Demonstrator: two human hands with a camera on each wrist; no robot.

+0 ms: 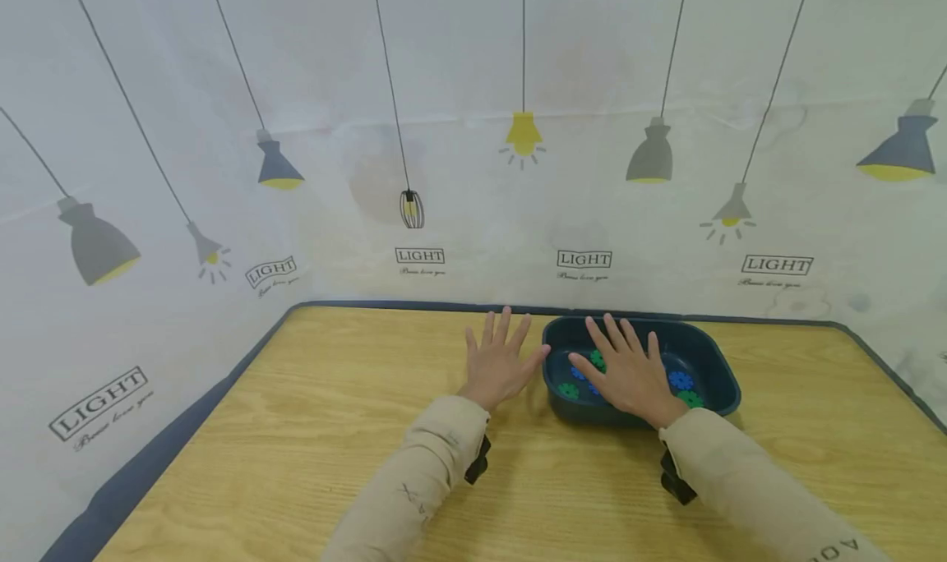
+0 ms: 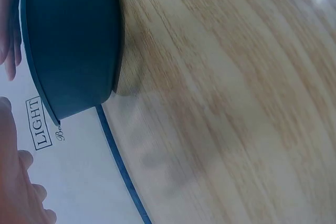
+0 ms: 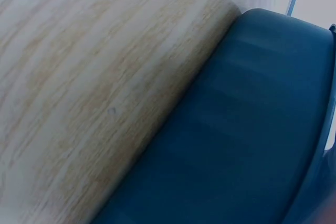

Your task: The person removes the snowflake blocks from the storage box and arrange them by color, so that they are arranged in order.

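Note:
A dark blue-green plastic basin (image 1: pixel 713 357) stands on the wooden table toward the back right. Inside it lie several flat, flower-shaped pieces, among them a blue piece (image 1: pixel 681 380) and a green piece (image 1: pixel 568 391). My left hand (image 1: pixel 497 369) hovers just left of the basin with fingers spread and nothing held. Over the basin my right hand (image 1: pixel 629 373) is spread palm down, also holding nothing, and it hides part of the contents. The left wrist view shows the basin's outer side (image 2: pixel 73 40) and part of the left hand (image 2: pixel 21 166) at the edge.
The wood-grain table (image 1: pixel 325 414) reaches back to a dark blue border strip (image 1: pixel 414 306). Behind it hangs a pale cloth (image 1: pixel 473 168) printed with lamps and the word LIGHT. A dark device sits under each sleeve cuff, such as the left wrist device (image 1: pixel 478 461).

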